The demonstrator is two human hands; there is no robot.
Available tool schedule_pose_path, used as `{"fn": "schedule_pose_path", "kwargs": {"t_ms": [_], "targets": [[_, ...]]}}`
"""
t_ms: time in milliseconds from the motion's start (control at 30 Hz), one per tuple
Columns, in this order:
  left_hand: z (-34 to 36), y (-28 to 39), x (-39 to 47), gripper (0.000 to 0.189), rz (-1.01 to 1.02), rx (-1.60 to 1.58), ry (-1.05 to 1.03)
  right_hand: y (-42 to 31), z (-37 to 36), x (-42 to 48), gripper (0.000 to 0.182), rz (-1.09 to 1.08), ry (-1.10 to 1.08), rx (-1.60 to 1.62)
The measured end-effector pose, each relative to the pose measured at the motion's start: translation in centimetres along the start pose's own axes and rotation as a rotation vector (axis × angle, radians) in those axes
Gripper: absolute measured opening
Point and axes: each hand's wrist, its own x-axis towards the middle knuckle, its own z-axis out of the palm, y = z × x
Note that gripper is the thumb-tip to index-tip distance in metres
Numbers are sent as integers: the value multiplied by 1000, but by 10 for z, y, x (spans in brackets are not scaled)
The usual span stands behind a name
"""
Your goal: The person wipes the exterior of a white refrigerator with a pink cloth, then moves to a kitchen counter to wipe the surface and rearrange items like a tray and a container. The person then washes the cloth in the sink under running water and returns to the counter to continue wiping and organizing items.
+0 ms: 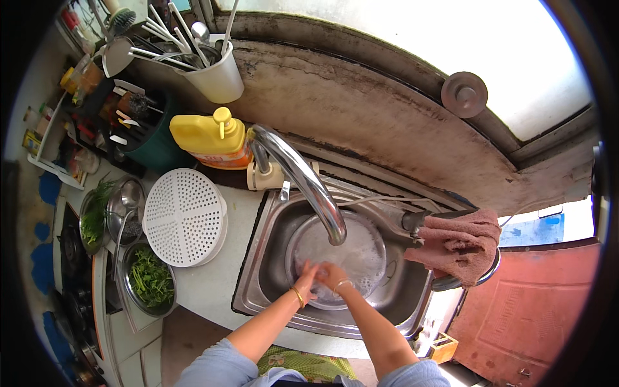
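A round metal basin (292,246) sits inside the stainless steel sink (401,295), holding cloudy, foamy water (360,251). My left hand (307,283), with a gold bangle at the wrist, is over the near left part of the basin. Against it is my right hand (333,276), which wears a pale bangle. The fingers of both hands meet at the water and partly hide each other, so whether anything is between them is unclear. Above the basin arches a chrome faucet (307,181).
Left of the sink are a white perforated steamer tray (184,217), a metal bowl of leafy greens (151,278) and a bowl holding ladles (126,203). Behind stand a yellow pump jug (210,138) and a utensil holder (217,80). A pink towel (459,242) hangs at right.
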Motion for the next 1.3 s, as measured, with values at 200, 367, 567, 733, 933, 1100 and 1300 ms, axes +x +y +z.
{"fn": "schedule_pose_path", "kwargs": {"t_ms": [200, 367, 567, 733, 933, 1100, 1300], "targets": [[-40, -39, 97, 37, -116, -533, -554, -112, -38, -84, 23, -541, 159, 256], [-6, -18, 43, 34, -21, -453, -490, -79, -22, -54, 23, -257, 352, 221], [2, -21, 18, 43, 135, -269, -205, 3, -22, 7, 29, 80, 314, -103], [-27, -2, -17, 64, 132, -228, -170, 17, -31, 5, 25, 512, 426, -2], [-21, -24, -13, 72, 76, -212, -307, 37, 15, -20, 15, -99, 133, -741], [-7, -22, -13, 62, -153, -338, -257, 4, -31, -32, 13, -167, 170, -220], [3, -34, 23, 33, -102, -362, -546, -81, -87, -147, 19, -559, 133, -90]]}}
